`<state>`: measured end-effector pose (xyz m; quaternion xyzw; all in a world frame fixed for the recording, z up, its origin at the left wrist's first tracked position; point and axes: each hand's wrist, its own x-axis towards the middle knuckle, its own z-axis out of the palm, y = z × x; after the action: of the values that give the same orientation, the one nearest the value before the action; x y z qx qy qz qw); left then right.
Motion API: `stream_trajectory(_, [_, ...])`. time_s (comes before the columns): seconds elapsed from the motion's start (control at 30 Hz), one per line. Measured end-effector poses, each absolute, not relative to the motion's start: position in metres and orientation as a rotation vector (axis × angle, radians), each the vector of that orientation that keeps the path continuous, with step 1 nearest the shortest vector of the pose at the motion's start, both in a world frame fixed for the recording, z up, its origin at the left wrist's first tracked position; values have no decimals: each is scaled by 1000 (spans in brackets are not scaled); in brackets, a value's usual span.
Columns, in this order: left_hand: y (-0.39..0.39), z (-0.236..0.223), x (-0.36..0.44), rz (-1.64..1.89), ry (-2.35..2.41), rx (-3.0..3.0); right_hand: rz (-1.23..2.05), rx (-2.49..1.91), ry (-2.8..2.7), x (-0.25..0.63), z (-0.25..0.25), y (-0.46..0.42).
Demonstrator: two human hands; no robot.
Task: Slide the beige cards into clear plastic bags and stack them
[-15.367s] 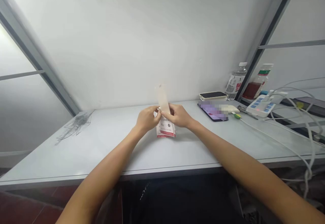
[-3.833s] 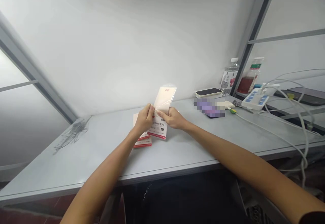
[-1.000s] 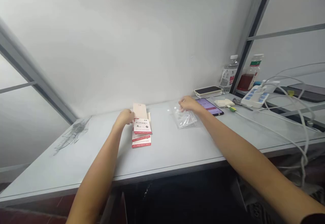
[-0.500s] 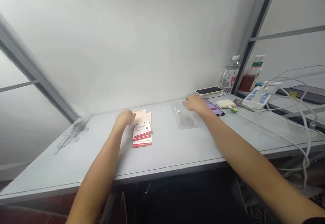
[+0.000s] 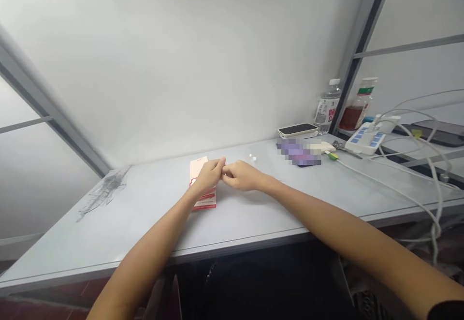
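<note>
As both hands meet above the desk (image 5: pixel 108 257), L hand (image 5: pixel 208 176) and R hand (image 5: pixel 241 176) stand narrow, fingertips (image 5: pixel 222 162) touching at centre; can't tell if anything thin is pinched btwn them. A moment ago the two were well apart, L at the packets, R at a clear plastic bag. Directly under L hand sits the red-edged packet stack (image 5: pixel 203 205), pale peach card (image 5: pixel 197 165) showing beyond it; hands now cover the printed "4" label seen earlier. Two tiny white bits (image 5: pixel 253 157) lie on the desk just past R hand. Further right: a pixelated phone (image 5: pixel 299 153), a cream-cased phone (image 5: pixel 297 130), a water bottle (image 5: pixel 327 109) w/ red-lettered label too small to read, a bottle of dark red liquid (image 5: pixel 357 105) w/ green label, and a power strip (image 5: pixel 364 138).
</note>
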<state>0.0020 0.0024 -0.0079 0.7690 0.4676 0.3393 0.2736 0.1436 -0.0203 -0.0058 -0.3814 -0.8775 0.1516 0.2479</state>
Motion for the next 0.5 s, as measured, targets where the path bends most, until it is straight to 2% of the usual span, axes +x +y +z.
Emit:
stream_trajectory(0.17, [5,6,-10,875,1436,2224,371,-1061,-2335,156,4,-13])
stream_trajectory(0.27, [13,14,-24,661,1707,2062,376,-1234,-2193,169,11,-2])
stream_trajectory(0.37, [23,18,-42,362,1922,1873,282,-1508,-2103,187,14,13])
stream_trajectory(0.5, [30,19,-63,246,2141,1808,174,-2015,-2052,211,11,32])
